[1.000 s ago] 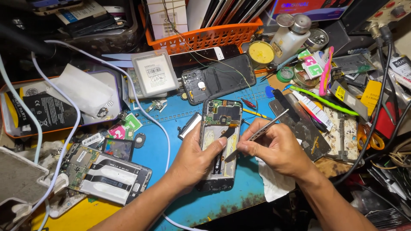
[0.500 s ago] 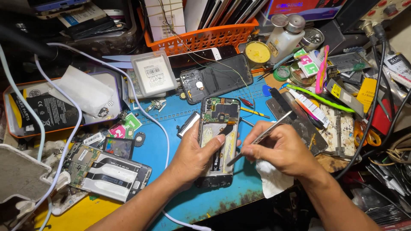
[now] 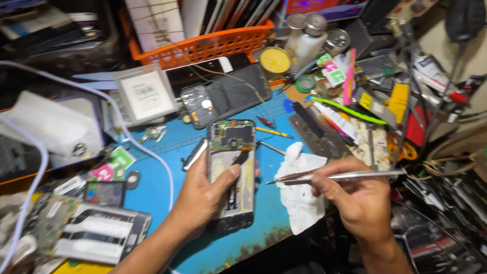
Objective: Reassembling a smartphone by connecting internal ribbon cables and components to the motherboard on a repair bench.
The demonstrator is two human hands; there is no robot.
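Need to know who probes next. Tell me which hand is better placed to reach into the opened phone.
Probably the right hand: it holds the tweezers, tips aimed at the opened phone but clear of it. The left hand is occupied, its grip holding the phone above the blue mat.

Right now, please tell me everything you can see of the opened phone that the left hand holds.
The opened phone is a dark slim rectangle with its back cover off. A green circuit board with metal shields fills its top end; below lies a pale, yellowish bay crossed by a thin black strip. It is lifted above the blue mat, roughly upright in the picture, inner side up. The left hand wraps it from the left, thumb pressing on the bay. The tweezers in the right hand point at it without touching.
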